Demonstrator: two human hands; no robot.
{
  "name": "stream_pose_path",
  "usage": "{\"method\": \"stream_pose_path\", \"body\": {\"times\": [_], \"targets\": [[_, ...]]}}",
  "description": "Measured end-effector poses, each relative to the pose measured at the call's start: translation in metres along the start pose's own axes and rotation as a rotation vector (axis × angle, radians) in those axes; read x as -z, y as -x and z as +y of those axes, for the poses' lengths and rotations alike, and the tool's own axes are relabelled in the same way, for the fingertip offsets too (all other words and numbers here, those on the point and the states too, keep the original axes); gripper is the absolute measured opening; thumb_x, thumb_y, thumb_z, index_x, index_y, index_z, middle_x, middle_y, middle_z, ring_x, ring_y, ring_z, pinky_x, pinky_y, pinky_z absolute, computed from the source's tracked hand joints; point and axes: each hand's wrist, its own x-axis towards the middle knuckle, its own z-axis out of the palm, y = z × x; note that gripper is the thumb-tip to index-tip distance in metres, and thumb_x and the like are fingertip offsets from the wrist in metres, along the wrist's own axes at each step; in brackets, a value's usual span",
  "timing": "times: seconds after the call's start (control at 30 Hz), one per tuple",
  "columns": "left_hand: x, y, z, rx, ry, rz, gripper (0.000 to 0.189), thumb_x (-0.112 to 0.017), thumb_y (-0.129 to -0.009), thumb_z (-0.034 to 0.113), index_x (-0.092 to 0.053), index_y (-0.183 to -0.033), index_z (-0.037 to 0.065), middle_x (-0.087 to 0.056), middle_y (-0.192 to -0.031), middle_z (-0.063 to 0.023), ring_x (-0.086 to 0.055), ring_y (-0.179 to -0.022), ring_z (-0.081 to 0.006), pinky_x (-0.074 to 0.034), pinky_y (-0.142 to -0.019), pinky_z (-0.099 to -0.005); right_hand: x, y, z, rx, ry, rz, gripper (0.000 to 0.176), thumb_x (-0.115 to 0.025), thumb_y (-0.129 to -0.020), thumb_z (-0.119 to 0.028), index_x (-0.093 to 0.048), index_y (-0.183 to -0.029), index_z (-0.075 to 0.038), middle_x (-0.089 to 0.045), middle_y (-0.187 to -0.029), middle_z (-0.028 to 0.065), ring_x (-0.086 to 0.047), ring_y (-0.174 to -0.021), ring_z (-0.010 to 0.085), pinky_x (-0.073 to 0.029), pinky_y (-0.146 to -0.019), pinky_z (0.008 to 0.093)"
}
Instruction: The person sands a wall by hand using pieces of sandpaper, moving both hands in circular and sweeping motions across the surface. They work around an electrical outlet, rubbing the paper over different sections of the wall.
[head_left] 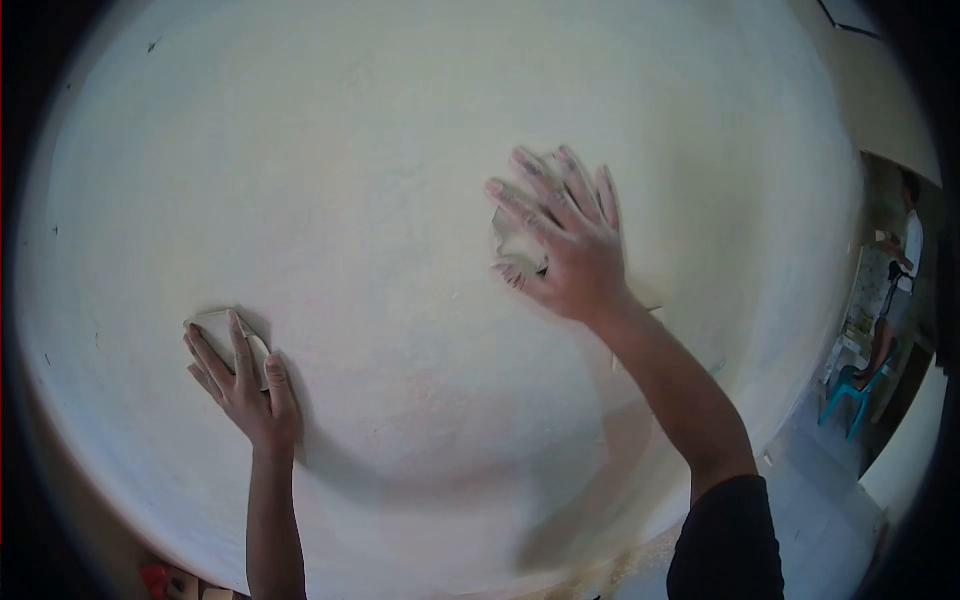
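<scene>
We lay our left hand [248, 396] flat over a thin pale sheet [213, 326] toward the mottled wall's [400, 180] left edge; our dusty right hand [578, 248], splayed, partly covers a wavy-edged piece [512, 240] farther from that edge.

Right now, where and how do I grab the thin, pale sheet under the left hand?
I'd pinch the thin, pale sheet by its right edge, showing between index finger and thumb of the dusty left hand. Come from the right: that edge seems curled off the broad, pale wall, while the hand covers much of the rest.
</scene>
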Motion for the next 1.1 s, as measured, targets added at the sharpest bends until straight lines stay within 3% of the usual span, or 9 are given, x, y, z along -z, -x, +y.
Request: {"method": "stream_pose_path", "body": {"times": [0.27, 0.43, 0.5, 0.67, 0.8, 0.9, 0.97, 1.03, 1.1], "targets": [[0.019, -0.006, 0.034, -0.077, -0.028, 0.027, 0.054, -0.039, -0.099, 0.042, -0.043, -0.146, 0.017, -0.017, -0.157, -0.0219, -0.013, -0.146, -0.0407, -0.008, -0.113, -0.0622, 0.039, 0.021, 0.136, -0.165, 0.116, 0.244, 0.065, -0.066, -0.083, -0.042, -0.044, -0.143, -0.032, -0.033, -0.154, -0.0003, -0.028, -0.142, 0.034, -0.018, -0.112, 0.061], [0.021, -0.027, 0.107, -0.085, -0.02, 0.027, 0.053, -0.043, -0.097, 0.041, -0.043, -0.146, 0.02, -0.018, -0.157, -0.0199, -0.014, -0.146, -0.0384, -0.006, -0.114, -0.0598, 0.052, 0.09, 0.194, -0.325, 0.138, 0.268, 0.066, -0.067, -0.083, -0.038, -0.044, -0.144, -0.028, -0.034, -0.155, 0.0019, -0.027, -0.143, 0.0363, -0.017, -0.112, 0.0613], [0.012, -0.038, 0.145, -0.125, -0.041, 0.032, 0.052, -0.043, -0.097, 0.04, -0.044, -0.145, 0.021, -0.019, -0.157, -0.0187, -0.015, -0.147, -0.037, -0.006, -0.115, -0.0588, 0.049, 0.121, 0.192, -0.318, 0.148, 0.221, 0.068, -0.067, -0.082, -0.039, -0.044, -0.144, -0.027, -0.034, -0.154, 0.0033, -0.026, -0.143, 0.0374, -0.016, -0.112, 0.0626], [-0.009, -0.064, 0.233, -0.149, -0.115, 0.045, 0.054, -0.038, -0.098, 0.044, -0.043, -0.145, 0.02, -0.019, -0.158, -0.017, -0.017, -0.147, -0.0343, -0.006, -0.115, -0.0574, 0.073, 0.141, 0.207, 0.06, 0.002, -0.017, 0.07, -0.069, -0.078, -0.043, -0.044, -0.143, -0.031, -0.033, -0.155, 0.0032, -0.027, -0.142, 0.037, -0.016, -0.112, 0.0623], [-0.029, -0.094, 0.287, -0.175, -0.111, 0.111, 0.052, -0.039, -0.097, 0.044, -0.045, -0.144, 0.023, -0.021, -0.156, -0.02, -0.017, -0.146, -0.0369, -0.008, -0.115, -0.0581, 0.081, 0.119, 0.283, -0.044, 0.091, 0.124, 0.068, -0.067, -0.081, -0.044, -0.044, -0.143, -0.031, -0.032, -0.155, 0.0044, -0.027, -0.142, 0.0373, -0.017, -0.112, 0.0626], [-0.029, -0.085, 0.331, -0.278, -0.089, 0.046, 0.052, -0.041, -0.096, 0.042, -0.046, -0.144, 0.022, -0.022, -0.156, -0.0217, -0.018, -0.146, -0.0383, -0.008, -0.115, -0.0582, 0.077, 0.144, 0.298, -0.338, 0.119, 0.188, 0.066, -0.065, -0.083, -0.043, -0.044, -0.144, -0.029, -0.031, -0.156, 0.0052, -0.026, -0.143, 0.0374, -0.015, -0.112, 0.0634], [-0.032, -0.081, 0.361, -0.443, -0.059, -0.004, 0.05, -0.043, -0.096, 0.038, -0.048, -0.142, 0.022, -0.022, -0.156, -0.0223, -0.018, -0.145, -0.0385, -0.008, -0.115, -0.058, 0.068, 0.177, 0.28, -0.255, 0.125, 0.103, 0.064, -0.061, -0.083, -0.049, -0.046, -0.142, -0.031, -0.03, -0.156, 0.0045, -0.024, -0.144, 0.0378, -0.012, -0.112, 0.0648], [-0.035, -0.067, 0.383, -0.603, -0.026, -0.065, 0.048, -0.044, -0.095, 0.035, -0.05, -0.141, 0.022, -0.022, -0.156, -0.0228, -0.018, -0.145, -0.0388, -0.009, -0.115, -0.0578, 0.075, 0.19, 0.273, -0.039, 0.036, -0.036, 0.062, -0.062, -0.081, -0.052, -0.048, -0.14, -0.035, -0.033, -0.155, 0.0038, -0.027, -0.143, 0.0354, -0.013, -0.113, 0.0636], [-0.038, -0.084, 0.413, -0.596, -0.035, -0.078, 0.048, -0.045, -0.094, 0.038, -0.05, -0.141, 0.025, -0.022, -0.156, -0.0219, -0.018, -0.145, -0.0382, -0.011, -0.115, -0.0581, 0.082, 0.179, 0.291, 0.085, -0.015, -0.094, 0.061, -0.062, -0.081, -0.052, -0.049, -0.139, -0.037, -0.034, -0.154, 0.0034, -0.028, -0.143, 0.0341, -0.013, -0.113, 0.0631]]}}
